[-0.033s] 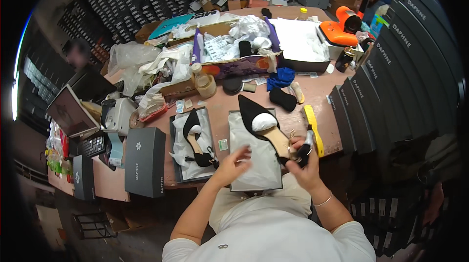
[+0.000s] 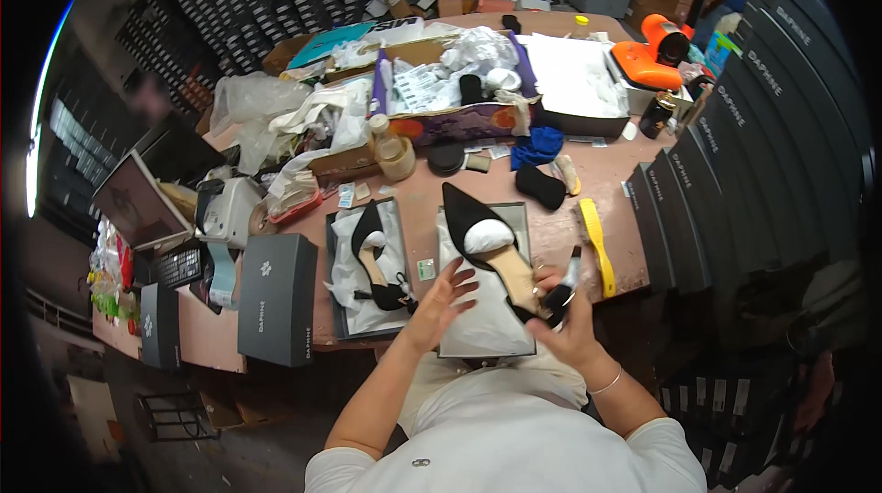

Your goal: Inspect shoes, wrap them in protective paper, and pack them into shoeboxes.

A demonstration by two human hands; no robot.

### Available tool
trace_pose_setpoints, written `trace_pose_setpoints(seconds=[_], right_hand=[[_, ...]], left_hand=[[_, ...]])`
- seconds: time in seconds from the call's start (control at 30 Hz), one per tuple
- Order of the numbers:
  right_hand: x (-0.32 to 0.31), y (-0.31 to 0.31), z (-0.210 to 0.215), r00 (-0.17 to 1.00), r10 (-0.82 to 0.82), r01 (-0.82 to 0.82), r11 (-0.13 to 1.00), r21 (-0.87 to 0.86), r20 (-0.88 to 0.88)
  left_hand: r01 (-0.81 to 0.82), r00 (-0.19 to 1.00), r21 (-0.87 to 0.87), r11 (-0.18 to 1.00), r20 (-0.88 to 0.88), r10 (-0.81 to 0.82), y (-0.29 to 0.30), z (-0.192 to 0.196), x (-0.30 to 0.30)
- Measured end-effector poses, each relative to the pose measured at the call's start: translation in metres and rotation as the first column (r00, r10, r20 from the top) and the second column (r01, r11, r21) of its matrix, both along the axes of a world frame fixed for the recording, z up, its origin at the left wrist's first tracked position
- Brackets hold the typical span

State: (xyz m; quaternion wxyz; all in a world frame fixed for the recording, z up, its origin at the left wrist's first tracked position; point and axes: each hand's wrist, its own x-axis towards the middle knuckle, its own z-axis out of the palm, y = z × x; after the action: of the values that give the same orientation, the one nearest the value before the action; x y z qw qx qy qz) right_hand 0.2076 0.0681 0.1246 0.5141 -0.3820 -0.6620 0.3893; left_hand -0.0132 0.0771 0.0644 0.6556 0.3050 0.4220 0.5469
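We are mid-way through handling the black pointed shoe (image 2: pixel 487 240), which lies over the open box (image 2: pixel 484 332) at the table's (image 2: pixel 413 217) near edge. Our right hand (image 2: pixel 565 314) grips its heel end; our left hand (image 2: pixel 443 302) hovers open beside it. Next, it seems, a steadying grasp.

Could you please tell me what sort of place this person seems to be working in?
Probably a shoe packing or finishing workshop. A black pointed shoe stuffed with white paper lies at the right hand, a second shoe sits in an open box, and dark shoeboxes are stacked behind the table.
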Motion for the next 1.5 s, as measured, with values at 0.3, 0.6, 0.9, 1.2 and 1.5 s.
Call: trace_pose_setpoints(seconds=[0.3, 0.6, 0.9, 1.2, 1.5], right_hand=[[-0.078, 0.050, 0.016, 0.857, 0.183, -0.364, 0.877, 0.314, 0.483], [-0.067, 0.089, -0.068, 0.740, -0.128, -0.101, 0.950, 0.297, 0.660], [-0.116, 0.062, -0.037, 0.665, 0.026, -0.478, 0.783, 0.398, 0.747], [-0.080, 0.042, -0.046, 0.817, -0.027, -0.347, 0.774, 0.530, 0.575], [-0.096, 0.033, -0.021, 0.776, 0.584, -0.567, 0.811, -0.144, 0.239]], left_hand=[[-0.093, 0.935, -0.165, 0.982, 0.324, 0.144, -0.034, 0.029, -0.002], [-0.133, 0.874, -0.375, 0.917, 0.392, 0.287, -0.030, 0.009, -0.035], [-0.221, 0.874, -0.329, 0.918, 0.351, 0.336, -0.038, 0.025, -0.002], [-0.337, 0.853, -0.371, 0.865, 0.268, 0.448, -0.043, 0.009, -0.017], [-0.257, 0.907, -0.351, 0.900, 0.233, 0.350, -0.043, -0.008, -0.019]])
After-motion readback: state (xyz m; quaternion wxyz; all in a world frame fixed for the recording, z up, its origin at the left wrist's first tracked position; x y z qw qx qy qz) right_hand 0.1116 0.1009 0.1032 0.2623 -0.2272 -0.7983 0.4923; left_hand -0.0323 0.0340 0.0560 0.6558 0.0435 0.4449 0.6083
